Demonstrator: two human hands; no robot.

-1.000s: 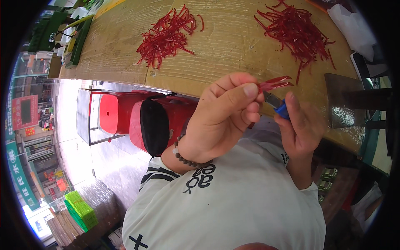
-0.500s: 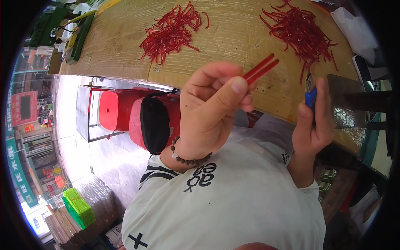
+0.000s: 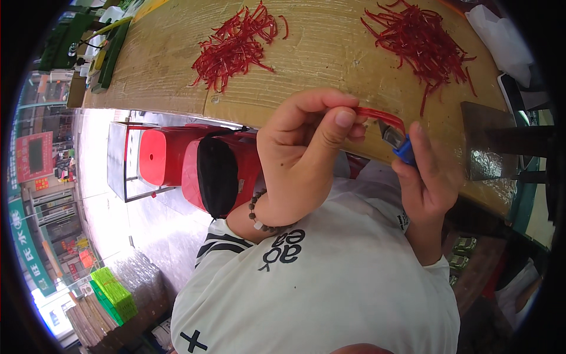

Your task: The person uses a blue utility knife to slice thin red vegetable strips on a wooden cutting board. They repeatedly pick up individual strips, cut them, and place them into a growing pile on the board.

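Note:
Between the thumb and fingers of my left hand [image 3: 300, 159], a pair of thin red strips [image 3: 380, 112] is pinched. They stretch right, and their free end bends down toward my right index finger. My right hand [image 3: 435, 180] is closed around a small blue-handled knife [image 3: 404, 151], its short metal blade pointing up and left just under the strips. Whether the blade touches them I cannot tell. Beyond my hands, a loose pile of red strips [image 3: 233, 53] lies on the left of the table, and a second pile of red strips [image 3: 421, 44] on the right.
The table [image 3: 159, 65] has a tan, plastic-covered top. A white bag [image 3: 501, 47] lies at its right end, near a dark metal plate [image 3: 486, 141]. Red stools [image 3: 156, 156] and a black bag [image 3: 217, 177] stand below the left side.
My right hand has moved left with the knife, bringing it to the strips. The strips, earlier straight and slanting up to the right, now lie more level and bend down at the end.

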